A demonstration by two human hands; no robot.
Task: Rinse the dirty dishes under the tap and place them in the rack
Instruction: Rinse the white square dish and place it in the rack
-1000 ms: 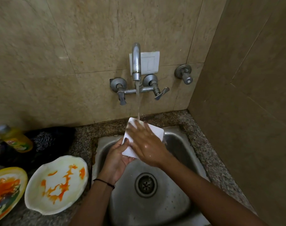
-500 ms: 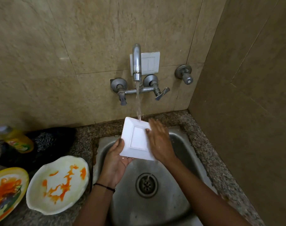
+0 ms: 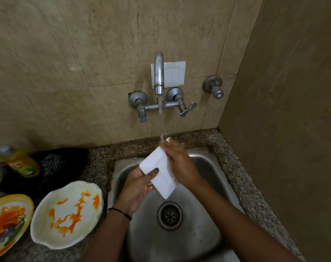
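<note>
Over the sink (image 3: 213,186), set into the surface's right back corner, the left grip (image 3: 136,188) pinched the white square plate (image 3: 164,178) at its lower left corner, thumb on the face and fingers curled behind. The right grip (image 3: 179,165) lay on the plate's right side, fingers stretched out to its top corner, where water (image 3: 162,125) from the tap (image 3: 158,76) struck. The plate tilted above the drain (image 3: 169,215). Near the surface's left back edge lay a yellow bottle (image 3: 21,163), its label too blurred to read, on a black cloth (image 3: 55,163). Toward the left front edge sat an orange-smeared white dish (image 3: 66,214), just beside the sink, and a smeared yellow-rimmed plate (image 3: 8,222)
</note>
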